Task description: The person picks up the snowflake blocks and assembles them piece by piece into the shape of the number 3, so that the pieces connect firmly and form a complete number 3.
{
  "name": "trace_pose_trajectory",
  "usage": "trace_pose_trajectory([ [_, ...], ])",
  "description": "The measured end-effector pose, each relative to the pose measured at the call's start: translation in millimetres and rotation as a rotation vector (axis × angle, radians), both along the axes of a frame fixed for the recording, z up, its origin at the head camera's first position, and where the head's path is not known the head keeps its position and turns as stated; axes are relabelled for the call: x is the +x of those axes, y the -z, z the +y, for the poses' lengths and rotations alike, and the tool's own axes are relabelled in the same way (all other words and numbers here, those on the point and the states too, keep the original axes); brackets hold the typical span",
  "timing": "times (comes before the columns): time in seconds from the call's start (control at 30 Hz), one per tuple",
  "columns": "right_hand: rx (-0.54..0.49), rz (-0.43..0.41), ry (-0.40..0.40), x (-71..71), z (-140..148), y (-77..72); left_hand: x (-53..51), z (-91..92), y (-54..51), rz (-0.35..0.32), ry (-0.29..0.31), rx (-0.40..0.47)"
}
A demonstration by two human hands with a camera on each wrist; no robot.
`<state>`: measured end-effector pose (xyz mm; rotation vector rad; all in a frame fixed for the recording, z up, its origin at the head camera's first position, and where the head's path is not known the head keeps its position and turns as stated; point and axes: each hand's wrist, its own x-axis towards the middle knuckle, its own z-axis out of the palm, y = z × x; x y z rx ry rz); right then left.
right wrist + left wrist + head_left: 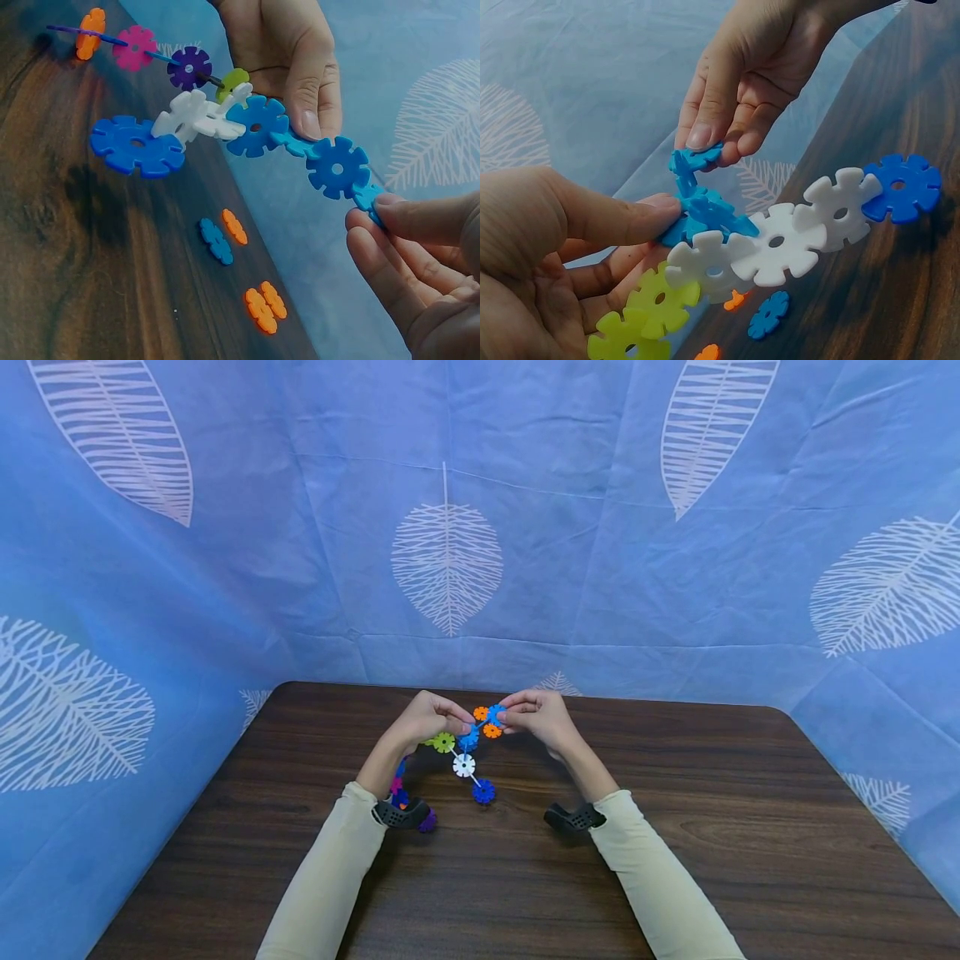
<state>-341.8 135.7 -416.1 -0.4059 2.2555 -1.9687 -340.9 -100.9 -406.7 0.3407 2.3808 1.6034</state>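
A chain of interlocked notched plastic discs hangs between the two hands above the table. My left hand (426, 720) pinches its light blue part (697, 217) between thumb and fingers. At the chain's other end, my right hand (542, 720) pinches a light blue disc (367, 204). In the right wrist view, another light blue disc (338, 169) sits between the hands. White discs (778, 244) branch off to a darker blue disc (901, 187). Green discs (662, 298) lie beside my left palm, and past them the chain runs on through purple (189, 69), pink (134, 48) and orange (91, 34) discs.
Loose on the dark wooden table (675, 860) beyond the chain are a blue disc (216, 241) and several orange discs (261, 310). A blue cloth with white leaf prints (525, 568) hangs behind the table's far edge. Each wrist wears a black strap.
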Motion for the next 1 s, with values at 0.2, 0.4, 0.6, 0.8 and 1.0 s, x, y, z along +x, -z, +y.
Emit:
trace_pose_trajectory([
  [0.2,0.005,0.013,-0.008,2.3,1.2,-2.1,0.1,2.0,0.3,0.025,-0.001,0.006],
  [0.4,0.037,0.033,-0.022,4.0,2.2,-3.8,3.5,5.6,-0.7,0.052,-0.016,0.007],
  [0.6,0.061,0.037,-0.026,4.8,2.5,-5.6,5.3,9.0,0.6,0.072,-0.035,-0.008],
  [0.8,0.080,0.061,-0.041,4.2,3.6,-6.2,6.7,12.4,0.9,0.066,-0.067,-0.011],
  [1.0,0.053,0.066,-0.041,2.4,3.3,-3.3,6.7,14.4,1.5,0.055,-0.107,-0.007],
])
